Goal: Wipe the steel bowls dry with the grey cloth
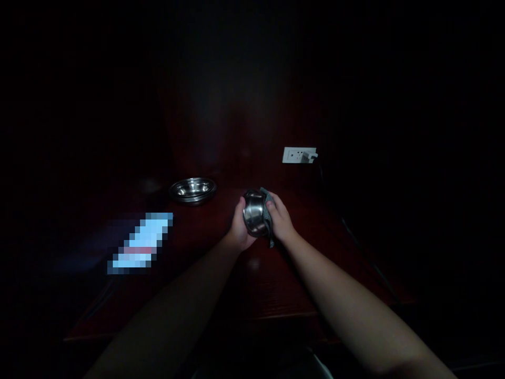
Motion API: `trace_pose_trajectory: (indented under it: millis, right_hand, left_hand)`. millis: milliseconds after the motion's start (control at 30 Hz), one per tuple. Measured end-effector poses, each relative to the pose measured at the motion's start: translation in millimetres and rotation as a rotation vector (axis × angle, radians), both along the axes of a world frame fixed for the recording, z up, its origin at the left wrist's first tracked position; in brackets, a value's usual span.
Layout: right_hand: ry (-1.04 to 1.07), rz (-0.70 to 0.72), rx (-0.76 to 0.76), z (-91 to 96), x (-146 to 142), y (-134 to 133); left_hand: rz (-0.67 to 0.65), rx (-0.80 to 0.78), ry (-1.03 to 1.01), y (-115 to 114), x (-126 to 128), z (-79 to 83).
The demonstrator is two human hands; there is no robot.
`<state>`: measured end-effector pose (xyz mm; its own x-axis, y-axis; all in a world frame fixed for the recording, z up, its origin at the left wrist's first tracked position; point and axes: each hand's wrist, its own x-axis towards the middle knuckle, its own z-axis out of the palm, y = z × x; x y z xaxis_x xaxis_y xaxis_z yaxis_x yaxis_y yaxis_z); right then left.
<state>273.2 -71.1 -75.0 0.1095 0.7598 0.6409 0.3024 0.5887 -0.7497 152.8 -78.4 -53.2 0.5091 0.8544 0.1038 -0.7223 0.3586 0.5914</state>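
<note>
In a very dark room, a small shiny steel bowl (254,213) is held above a dark red wooden table (221,273). My left hand (239,230) is closed around the bowl's left side and underside. My right hand (280,218) presses a grey cloth (270,223) against the bowl's right side, its fingers curled over the cloth. The cloth's end hangs down below the bowl.
A second, wider steel bowl (193,189) rests on the table to the back left. A glowing blurred screen (141,243) lies at the left. A white wall socket (299,155) with a plug and a dark cable sits behind right.
</note>
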Motion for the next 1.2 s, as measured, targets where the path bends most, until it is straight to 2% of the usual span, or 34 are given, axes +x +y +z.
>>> trace_pose_trajectory:
  millis: [100,233,467,667,900,1067,1200]
  right_hand:
    - [-0.001,0.014,-0.001,1.0,2,0]
    - [-0.054,0.037,0.024,3.8,0,-3]
    - [-0.23,-0.005,0.077,6.5,-6,-10]
    - [-0.315,-0.017,0.084,6.3,-9,-14]
    - [-0.295,-0.037,0.102,8.4,-8,-20]
    - [-0.135,-0.03,0.121,6.8,-4,-16]
    - [0.007,0.008,0.065,4.1,1,-12]
  left_hand:
    - [-0.028,-0.016,0.054,-1,0,-1.1]
    - [0.065,-0.019,0.083,-1,3,-3.5]
    - [0.207,0.017,0.09,0,8,-5.5]
    - [0.256,0.041,0.092,2,9,-6.9]
    - [0.209,0.025,0.151,2,9,-7.5]
    - [0.119,0.008,0.181,-4,8,-8.1]
    - [0.064,0.047,0.138,-6,6,-9.2]
